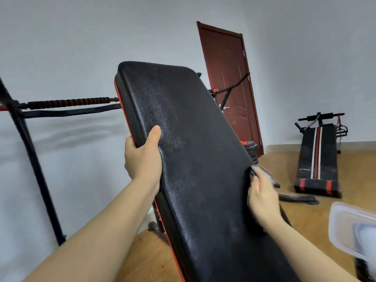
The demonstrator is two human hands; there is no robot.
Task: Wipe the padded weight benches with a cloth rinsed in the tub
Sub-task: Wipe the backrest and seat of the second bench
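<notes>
A black padded bench back (195, 151) with a red underside rises steeply in front of me. My left hand (142, 157) grips its left edge, thumb lying on the pad. My right hand (262, 194) presses a dark grey cloth (256, 171) against the pad's right edge; most of the cloth is hidden under the hand. A clear plastic tub (350, 231) sits at the lower right, blurred, with something pale inside. A second bench (317, 157), black with red and white stripes, lies on the floor at the right.
A black rack upright (32, 165) and a bar with a ribbed red-black grip (69, 103) stand at the left. Stacked weight plates (252, 151) sit behind the bench, near a brown door (230, 86). A dark strap (297, 198) lies on the wooden floor.
</notes>
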